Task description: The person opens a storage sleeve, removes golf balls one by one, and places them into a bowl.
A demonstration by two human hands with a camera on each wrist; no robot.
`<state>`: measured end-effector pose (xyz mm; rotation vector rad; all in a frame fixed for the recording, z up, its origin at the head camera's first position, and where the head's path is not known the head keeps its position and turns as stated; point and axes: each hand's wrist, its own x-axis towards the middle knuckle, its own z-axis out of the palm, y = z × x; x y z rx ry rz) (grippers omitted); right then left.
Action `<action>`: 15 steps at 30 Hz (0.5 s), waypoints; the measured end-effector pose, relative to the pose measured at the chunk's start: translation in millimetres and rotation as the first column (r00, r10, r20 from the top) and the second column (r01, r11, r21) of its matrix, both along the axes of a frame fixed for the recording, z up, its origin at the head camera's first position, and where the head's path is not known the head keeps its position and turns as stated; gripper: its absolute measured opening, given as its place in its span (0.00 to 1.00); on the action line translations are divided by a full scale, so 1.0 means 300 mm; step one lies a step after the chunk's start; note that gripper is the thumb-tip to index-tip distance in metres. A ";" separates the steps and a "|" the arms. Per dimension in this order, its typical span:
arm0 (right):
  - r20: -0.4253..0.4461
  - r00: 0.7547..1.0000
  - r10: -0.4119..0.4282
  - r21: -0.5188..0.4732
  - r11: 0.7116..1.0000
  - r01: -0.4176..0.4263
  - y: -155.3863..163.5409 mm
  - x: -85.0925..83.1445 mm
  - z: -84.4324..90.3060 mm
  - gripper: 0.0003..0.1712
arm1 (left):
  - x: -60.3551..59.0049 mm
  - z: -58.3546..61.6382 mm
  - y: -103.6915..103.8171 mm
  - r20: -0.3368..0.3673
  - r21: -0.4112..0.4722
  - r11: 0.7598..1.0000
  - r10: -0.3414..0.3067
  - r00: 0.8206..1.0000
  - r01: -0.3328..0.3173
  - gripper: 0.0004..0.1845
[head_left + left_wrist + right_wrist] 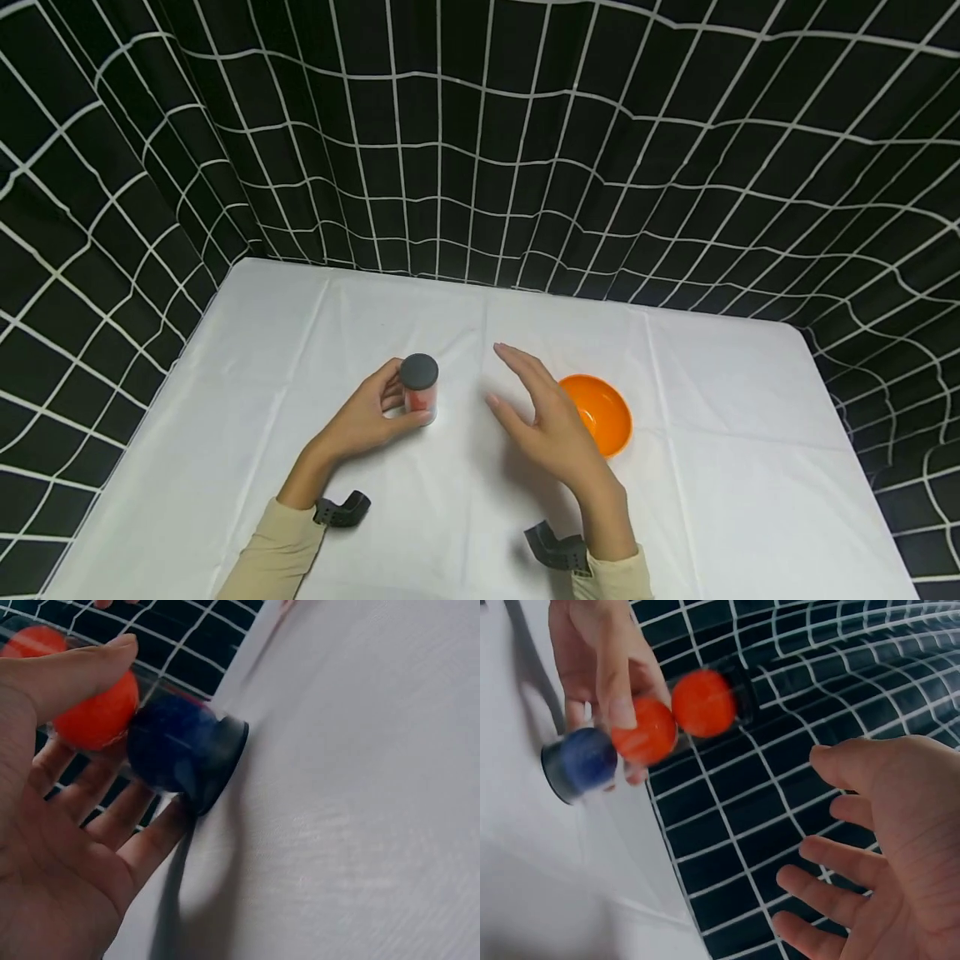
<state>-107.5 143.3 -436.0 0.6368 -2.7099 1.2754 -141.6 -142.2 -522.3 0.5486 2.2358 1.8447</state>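
My left hand (pixel 365 423) grips a clear cylindrical canister (pixel 418 402) with a dark lid, thumb on the near side and fingers behind. Through its wall the right wrist view shows two orange-red balls (pixel 645 730) and a dark blue ball (pixel 589 759) in a row, the blue one at the base. The canister stands about upright, its base at or just above the cloth; I cannot tell which. To the right, my right hand (pixel 561 429) hovers over the table with fingers extended and thumb apart, holding nothing. Behind it an orange bowl (pixel 615 417) is partly hidden.
A white cloth (pixel 750 467) with fold creases covers the table. Black curtains with a white grid (pixel 465 158) rise along the table's back and both sides. Dark camera mounts (pixel 557 550) are strapped to both wrists.
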 end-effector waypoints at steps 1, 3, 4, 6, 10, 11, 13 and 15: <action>0.004 1.000 0.004 -0.003 1.000 -0.004 -0.003 0.002 0.001 0.36 | -0.002 0.001 0.008 -0.006 -0.002 1.000 0.007 1.000 -0.007 0.30; 0.003 1.000 0.011 -0.007 1.000 -0.011 -0.010 0.006 0.003 0.35 | -0.003 0.003 0.018 -0.016 -0.004 1.000 0.019 1.000 -0.019 0.30; -0.001 1.000 0.014 -0.009 1.000 -0.014 -0.013 0.008 0.004 0.35 | -0.002 0.004 0.022 -0.021 -0.002 1.000 0.022 1.000 -0.022 0.30; -0.009 1.000 0.017 -0.014 1.000 -0.018 -0.019 0.014 0.004 0.35 | 0.002 0.005 0.028 -0.033 -0.006 1.000 0.019 0.999 -0.019 0.29; -0.046 0.999 0.024 -0.019 0.999 -0.025 -0.032 0.023 0.006 0.36 | 0.012 0.010 0.040 -0.060 -0.027 1.000 -0.002 0.998 0.001 0.28; -0.056 0.998 0.029 -0.019 0.999 -0.030 -0.036 0.024 0.007 0.36 | 0.015 0.011 0.042 -0.075 -0.044 0.999 -0.005 0.997 0.002 0.27; -0.080 0.996 0.042 -0.015 0.999 -0.043 -0.042 0.025 0.008 0.37 | 0.020 0.016 0.044 -0.102 -0.074 0.997 -0.006 0.995 -0.002 0.27; -0.101 0.993 0.053 -0.017 0.998 -0.055 -0.048 0.025 0.010 0.37 | 0.027 0.026 0.046 -0.137 -0.110 0.994 -0.007 0.991 -0.008 0.27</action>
